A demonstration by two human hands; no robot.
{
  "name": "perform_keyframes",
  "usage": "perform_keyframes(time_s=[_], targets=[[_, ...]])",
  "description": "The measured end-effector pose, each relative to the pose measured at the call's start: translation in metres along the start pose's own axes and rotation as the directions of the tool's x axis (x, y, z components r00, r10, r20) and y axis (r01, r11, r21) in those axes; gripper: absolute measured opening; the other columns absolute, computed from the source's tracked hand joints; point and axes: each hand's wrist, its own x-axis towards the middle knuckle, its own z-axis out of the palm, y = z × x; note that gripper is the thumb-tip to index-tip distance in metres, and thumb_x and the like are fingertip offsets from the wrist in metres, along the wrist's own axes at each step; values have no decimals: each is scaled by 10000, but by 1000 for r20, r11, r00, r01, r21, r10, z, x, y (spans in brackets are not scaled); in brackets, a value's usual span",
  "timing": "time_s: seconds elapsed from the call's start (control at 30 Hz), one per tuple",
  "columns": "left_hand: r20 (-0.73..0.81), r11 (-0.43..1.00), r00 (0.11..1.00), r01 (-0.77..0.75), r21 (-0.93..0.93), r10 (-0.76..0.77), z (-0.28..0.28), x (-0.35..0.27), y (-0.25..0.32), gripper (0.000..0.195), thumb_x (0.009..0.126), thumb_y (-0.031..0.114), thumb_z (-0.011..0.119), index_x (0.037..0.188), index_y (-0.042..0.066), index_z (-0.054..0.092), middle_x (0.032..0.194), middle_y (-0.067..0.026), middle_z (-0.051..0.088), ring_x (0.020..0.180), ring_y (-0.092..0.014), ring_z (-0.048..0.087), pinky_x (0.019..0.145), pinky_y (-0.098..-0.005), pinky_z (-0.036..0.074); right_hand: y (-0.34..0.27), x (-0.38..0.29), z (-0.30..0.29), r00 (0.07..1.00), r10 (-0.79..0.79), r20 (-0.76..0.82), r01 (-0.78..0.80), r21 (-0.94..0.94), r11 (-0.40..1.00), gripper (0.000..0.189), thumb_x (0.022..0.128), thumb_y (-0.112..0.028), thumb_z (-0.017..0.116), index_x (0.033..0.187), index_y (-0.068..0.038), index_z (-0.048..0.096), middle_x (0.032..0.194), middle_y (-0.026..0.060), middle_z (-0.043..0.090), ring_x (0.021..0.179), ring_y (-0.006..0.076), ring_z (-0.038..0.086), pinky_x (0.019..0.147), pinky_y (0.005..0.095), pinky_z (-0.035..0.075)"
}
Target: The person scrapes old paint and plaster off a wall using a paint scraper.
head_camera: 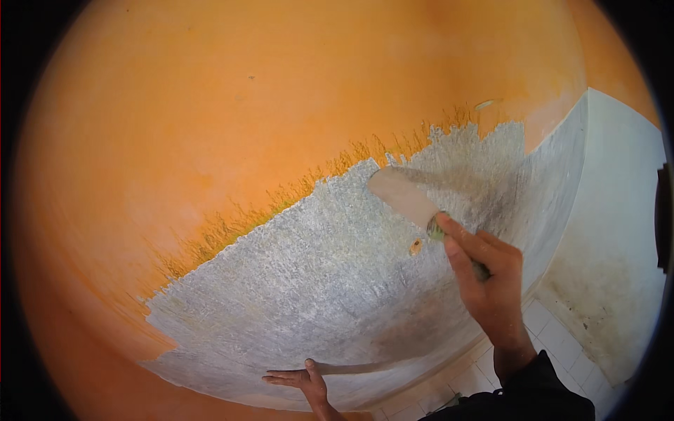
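Note:
My right hand [487, 273] grips the handle of a wide-bladed scraper [403, 193], whose rounded blade lies over the grey bared wall surface, just below the ragged border with the orange paint [210, 131]. Its handle is mostly covered by my fingers. Lower down, my left hand [303, 380] is spread against the grey wall surface [295, 279], holding nothing. Scratch marks run through the orange paint along the border. Below the blade, a small orange-brown spot [416, 246] shows on the grey.
At the right, a pale wall [616, 200] with dark stains meets the grey surface at a corner. Light floor tiles [553, 337] lie below. A dark object [663, 218] cuts into the right rim. A dark sleeve covers my right forearm.

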Motion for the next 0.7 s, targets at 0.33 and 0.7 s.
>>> perform_keyframes(time_s=[0.33,0.7], targets=[[1,1000,1000,9,-18,-9,2,8,-4,1175,895,689,487,1475,-31,-238,1487,-350,-328,1401,-479,-303,1105,-657,-89,5,0,9,992,-121,-24,119,-69,990,437,877,-43,699,1295,-158,648,601,42,421,491,117,387,448,293,347],[-14,999,999,-36,12,36,1,5,-12,1203,879,704,496,1470,-37,-245,1482,-346,-336,1394,-471,-324,1094,-663,-106,2,-8,11,996,-91,-21,88,-120,989,451,865,-48,714,1296,-166,650,602,39,391,489,117,376,432,300,341]])
